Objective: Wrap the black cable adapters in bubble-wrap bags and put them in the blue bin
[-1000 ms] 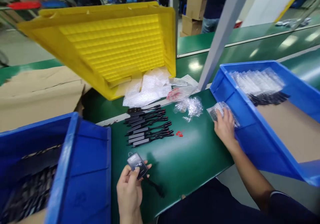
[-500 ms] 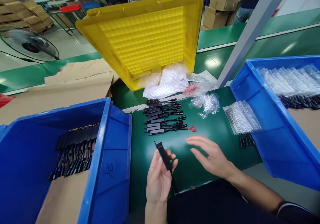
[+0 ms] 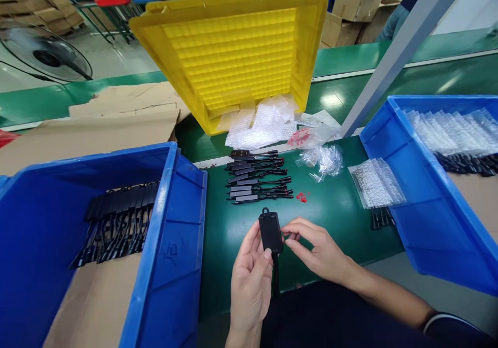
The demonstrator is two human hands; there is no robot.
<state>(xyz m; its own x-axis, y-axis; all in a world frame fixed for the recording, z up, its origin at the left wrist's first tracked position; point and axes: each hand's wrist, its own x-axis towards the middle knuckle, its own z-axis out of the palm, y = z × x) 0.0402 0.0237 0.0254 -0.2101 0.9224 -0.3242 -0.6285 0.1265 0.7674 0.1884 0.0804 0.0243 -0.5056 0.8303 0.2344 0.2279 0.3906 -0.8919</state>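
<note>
My left hand [image 3: 251, 280] holds a small flat black electronic box [image 3: 270, 232] upright, its thumb on the front and its fingers behind. The box has a loop at its top end and a black cable hanging from the bottom. My right hand [image 3: 317, 247] is at the right edge of the box, fingers curved and the thumb slightly apart; whether the fingertips touch it is hard to see. Beyond my hands lies a row of similar black cabled boxes [image 3: 245, 188] on the green bench [image 3: 229, 234]. Small red rings or caps [image 3: 301, 197] lie beside their cable ends.
On the left stands a blue bin [image 3: 171, 234] with black cabled boxes on cardboard. The right blue bin [image 3: 383, 145] holds bubble-wrapped units; more bubble-wrapped units [image 3: 375, 182] lie beside it. Clear plastic scraps [image 3: 324, 161], bubble bags [image 3: 260, 125] and a tilted yellow crate [image 3: 237, 57] are behind.
My left hand has turned the black box so its broad face shows, and raised it slightly. My right hand has moved left to the box's edge.
</note>
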